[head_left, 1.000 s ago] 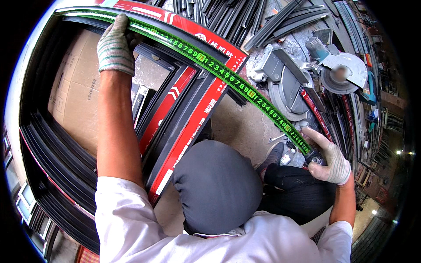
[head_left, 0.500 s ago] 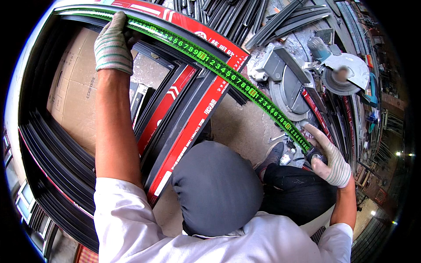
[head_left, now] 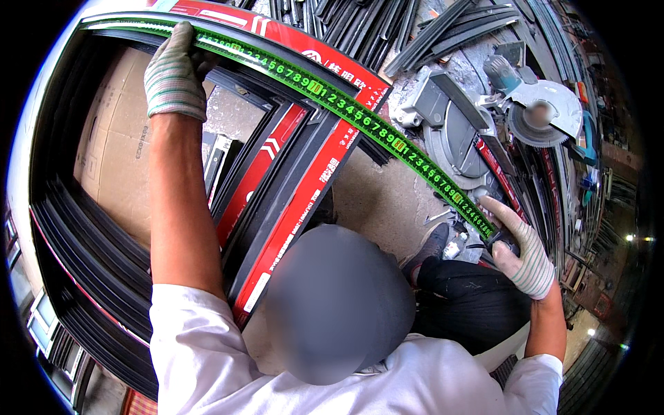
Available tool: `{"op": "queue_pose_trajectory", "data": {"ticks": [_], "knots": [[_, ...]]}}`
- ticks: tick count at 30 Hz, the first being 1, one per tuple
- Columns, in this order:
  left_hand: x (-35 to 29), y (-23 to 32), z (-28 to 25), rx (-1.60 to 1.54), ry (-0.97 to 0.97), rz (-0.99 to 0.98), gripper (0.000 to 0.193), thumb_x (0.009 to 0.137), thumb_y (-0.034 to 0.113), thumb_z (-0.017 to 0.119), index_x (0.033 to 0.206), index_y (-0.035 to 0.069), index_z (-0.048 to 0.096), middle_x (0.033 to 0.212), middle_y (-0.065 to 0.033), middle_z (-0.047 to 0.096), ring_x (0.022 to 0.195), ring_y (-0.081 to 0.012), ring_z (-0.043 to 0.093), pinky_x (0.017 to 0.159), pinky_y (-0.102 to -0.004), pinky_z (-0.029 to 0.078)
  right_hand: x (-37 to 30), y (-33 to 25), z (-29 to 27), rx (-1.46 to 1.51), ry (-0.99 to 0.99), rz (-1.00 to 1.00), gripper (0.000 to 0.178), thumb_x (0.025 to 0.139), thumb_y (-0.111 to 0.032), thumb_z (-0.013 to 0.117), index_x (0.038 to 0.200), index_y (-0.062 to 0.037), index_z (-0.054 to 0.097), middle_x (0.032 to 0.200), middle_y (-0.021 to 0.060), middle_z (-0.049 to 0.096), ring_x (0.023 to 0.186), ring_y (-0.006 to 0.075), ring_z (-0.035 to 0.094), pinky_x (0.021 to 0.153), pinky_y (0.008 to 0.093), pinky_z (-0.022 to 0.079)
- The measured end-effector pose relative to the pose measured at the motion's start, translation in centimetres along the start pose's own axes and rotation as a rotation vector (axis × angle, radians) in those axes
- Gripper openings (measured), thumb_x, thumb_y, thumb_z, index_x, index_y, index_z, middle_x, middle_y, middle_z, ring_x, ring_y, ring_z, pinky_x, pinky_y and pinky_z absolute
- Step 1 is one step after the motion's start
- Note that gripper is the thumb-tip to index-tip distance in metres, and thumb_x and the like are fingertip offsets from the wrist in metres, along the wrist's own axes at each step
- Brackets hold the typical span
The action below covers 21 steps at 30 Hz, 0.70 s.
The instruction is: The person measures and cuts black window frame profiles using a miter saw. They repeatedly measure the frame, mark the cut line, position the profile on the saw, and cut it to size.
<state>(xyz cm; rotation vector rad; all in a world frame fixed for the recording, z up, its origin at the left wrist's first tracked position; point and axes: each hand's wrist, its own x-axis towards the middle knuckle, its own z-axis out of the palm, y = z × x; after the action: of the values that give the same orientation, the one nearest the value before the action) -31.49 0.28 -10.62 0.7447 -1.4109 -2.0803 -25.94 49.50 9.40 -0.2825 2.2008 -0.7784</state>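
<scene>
A bright green tape measure blade (head_left: 346, 108) stretches from the far left corner of a black frame (head_left: 304, 173) with red film, across its top edge and beyond it to the right. My left hand (head_left: 176, 81), in a striped knit glove, has its thumb on the blade near the frame's upper left part; its fingers are curled round the edge and partly hidden. My gloved right hand (head_left: 527, 261) grips the dark tape measure case (head_left: 503, 243) at the blade's right end, its index finger stretched out along the blade. Past the frame, the blade spans the air above the floor.
A mitre saw (head_left: 543, 114) with a round blade stands at the far right. Dark metal profiles (head_left: 366, 34) lie piled at the back. Several stacked black frames (head_left: 90, 235) stand on the left, with a cardboard sheet (head_left: 114, 131) behind. A small bottle (head_left: 455, 246) is on the floor.
Both hands keep their hold on the tape measure. The left hand, frame and blade sit very slightly farther left in view; the right hand has hardly moved.
</scene>
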Motion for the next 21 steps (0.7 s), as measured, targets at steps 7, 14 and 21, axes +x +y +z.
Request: {"op": "queue_pose_trajectory", "data": {"ticks": [7, 14, 21], "knots": [[0.2, 0.3, -0.4, -0.002, 0.015, -0.002, 0.029, 0.104, 0.032, 0.071, 0.111, 0.004, 0.069, 0.087, -0.003, 0.068, 0.074, -0.0133, 0.063, 0.065, -0.0278, 0.052, 1.1, -1.2, 0.6, -0.012, 0.025, -0.004, 0.065, 0.086, -0.014, 0.056, 0.148, 0.0037, 0.055, 0.144, 0.0192, 0.064, 0.137, 0.027, 0.059, 0.12, 0.0397, 0.039], [1.0, -0.3, -0.8, -0.012, -0.026, -0.024, 0.027, 0.104, 0.032, 0.071, 0.111, 0.006, 0.069, 0.091, -0.004, 0.072, 0.077, -0.014, 0.066, 0.067, -0.0284, 0.053, 2.9, -2.3, 1.3, 0.02, 0.021, -0.048, 0.063, 0.087, -0.009, 0.054, 0.149, 0.0024, 0.055, 0.144, 0.0193, 0.063, 0.137, 0.0267, 0.059, 0.12, 0.0393, 0.039], [0.6, -0.2, -0.6, -0.012, -0.033, -0.005, 0.026, 0.104, 0.031, 0.071, 0.111, 0.006, 0.069, 0.091, -0.0041, 0.072, 0.078, -0.0138, 0.067, 0.068, -0.0284, 0.053, 4.6, -4.4, 1.6, 0.106, -0.033, -0.019, 0.065, 0.089, -0.008, 0.053, 0.153, -0.0002, 0.053, 0.143, 0.0161, 0.062, 0.136, 0.0224, 0.057, 0.12, 0.0381, 0.039]]}}
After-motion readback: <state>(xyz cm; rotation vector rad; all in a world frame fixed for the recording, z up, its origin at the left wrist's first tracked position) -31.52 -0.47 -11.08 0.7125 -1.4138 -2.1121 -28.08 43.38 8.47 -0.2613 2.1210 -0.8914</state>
